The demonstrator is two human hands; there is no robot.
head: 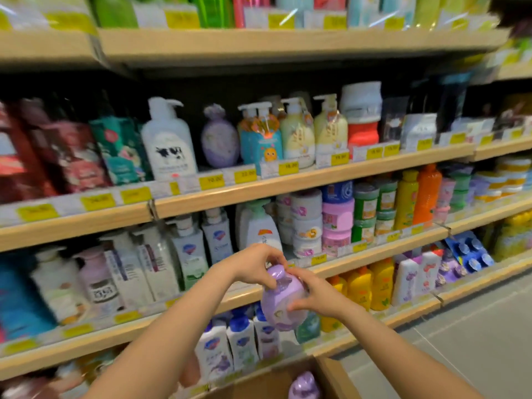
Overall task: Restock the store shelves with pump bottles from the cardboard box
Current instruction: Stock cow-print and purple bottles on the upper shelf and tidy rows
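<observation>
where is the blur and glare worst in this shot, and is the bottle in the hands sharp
Head view: motion blur smears the left-side products and top shelf; glare streaks cross the top price tags; wide-angle distortion bows the shelves; the purple bottle, held by left hand and right hand, is fairly sharp.

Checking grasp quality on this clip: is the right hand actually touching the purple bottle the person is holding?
Touching. The head view shows the right hand with fingers wrapped on the purple bottle; the left hand pinches its top.

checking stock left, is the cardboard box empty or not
Not empty: a purple bottle shows inside the cardboard box. How many more, cannot tell.
</observation>
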